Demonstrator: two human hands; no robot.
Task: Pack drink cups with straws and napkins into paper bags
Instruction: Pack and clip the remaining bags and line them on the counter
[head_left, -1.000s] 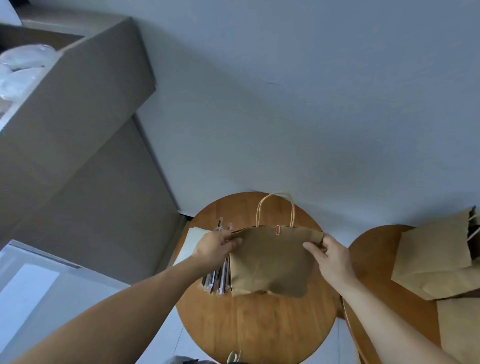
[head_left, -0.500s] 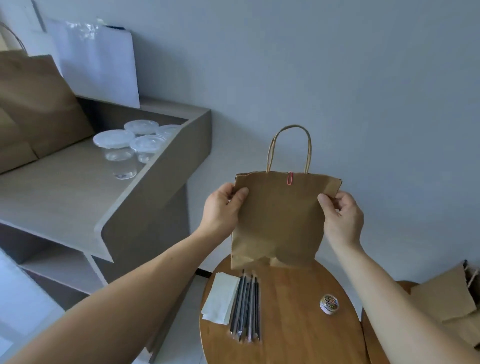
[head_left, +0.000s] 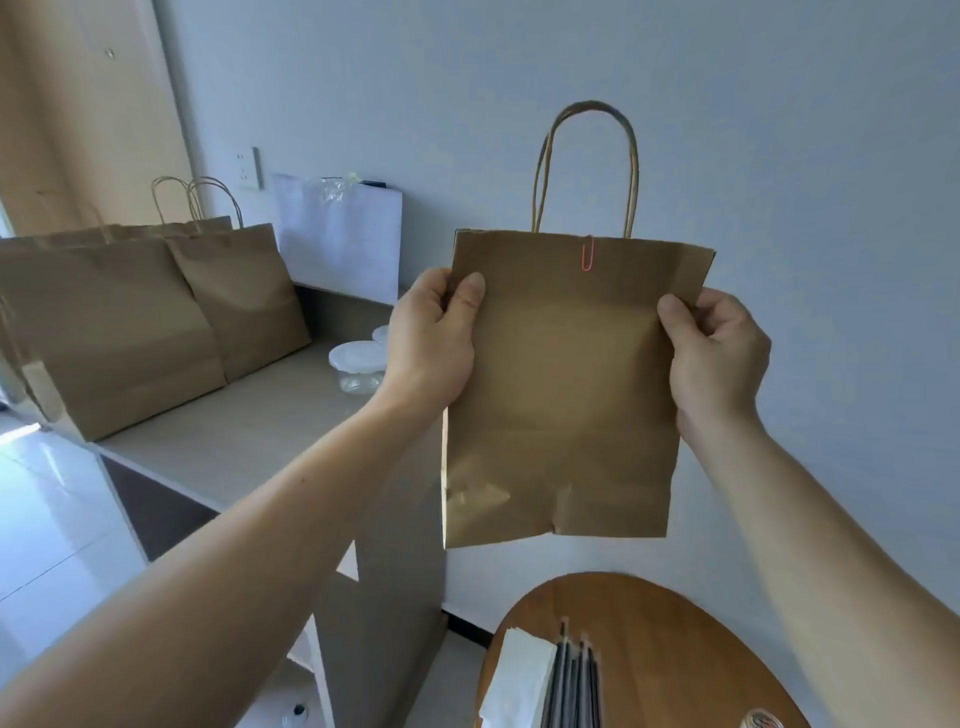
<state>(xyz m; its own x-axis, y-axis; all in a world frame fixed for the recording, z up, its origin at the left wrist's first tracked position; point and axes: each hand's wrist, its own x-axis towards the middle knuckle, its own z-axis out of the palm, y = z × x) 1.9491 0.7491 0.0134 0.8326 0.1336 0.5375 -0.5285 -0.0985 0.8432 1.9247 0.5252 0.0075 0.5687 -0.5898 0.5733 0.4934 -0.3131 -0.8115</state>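
Note:
I hold a brown paper bag (head_left: 566, 395) upright in the air in front of the wall, its twisted handles pointing up and a red paper clip (head_left: 587, 253) on its top edge. My left hand (head_left: 431, 343) grips the bag's left edge, thumb on the front. My right hand (head_left: 719, 353) pinches the right edge at the same height. Below, on a round wooden table (head_left: 675, 644), lie white napkins (head_left: 519, 680) and several dark wrapped straws (head_left: 576, 686). Lidded clear cups (head_left: 358, 366) stand on the grey counter, partly hidden by my left hand.
Two larger brown paper bags (head_left: 156, 322) stand on the grey counter (head_left: 234, 431) at the left, with a white bag (head_left: 337, 241) behind them against the wall. A small round tin (head_left: 763, 719) shows at the table's bottom edge.
Both hands have lifted the bag from the table up to chest height, and the view has tilted up and left toward the counter.

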